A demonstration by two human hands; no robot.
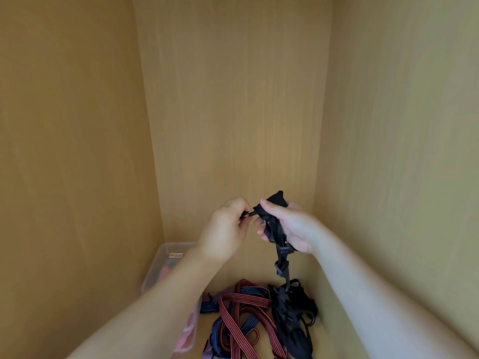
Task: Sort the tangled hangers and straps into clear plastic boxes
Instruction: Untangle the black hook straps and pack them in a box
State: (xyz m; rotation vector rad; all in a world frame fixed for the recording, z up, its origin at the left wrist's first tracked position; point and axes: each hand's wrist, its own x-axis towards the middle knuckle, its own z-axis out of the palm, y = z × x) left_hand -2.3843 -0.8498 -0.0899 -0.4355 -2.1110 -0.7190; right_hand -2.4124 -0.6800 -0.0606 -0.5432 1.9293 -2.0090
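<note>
Head view looks into a wooden cabinet; below and left of the grip, a clear plastic box stands against the left wall, with a small label on it and pink items inside, partly hidden by the left forearm; the left hand has its fingers curled, pinching a short black end of the strap between thumb and fingertips; just right of it, the right hand is closed round the bunched black strap, thumb laid across the front; from under that fist the strap hangs down to the cabinet floor; there, beneath the grip, lie red striped straps over blue straps, and rightmost a black tangle.
</note>
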